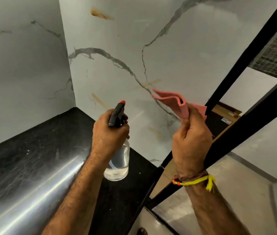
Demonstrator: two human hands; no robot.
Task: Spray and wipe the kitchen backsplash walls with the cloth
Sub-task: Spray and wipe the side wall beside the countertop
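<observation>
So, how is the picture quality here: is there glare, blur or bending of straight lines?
Head view: strong glare streaks on the steel edge of the counter; wide-angle bending tilts the wall and black frame; slight softness overall, yet the bottle, cloth and both hands, left and right, read clearly.

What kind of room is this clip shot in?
Most likely a home kitchen corner. A glossy black stone countertop meets white marble-look backsplash walls streaked with brownish smears. The left hand holds a spray bottle and the right hand holds a pink cloth, which fits kitchen cleaning.
</observation>
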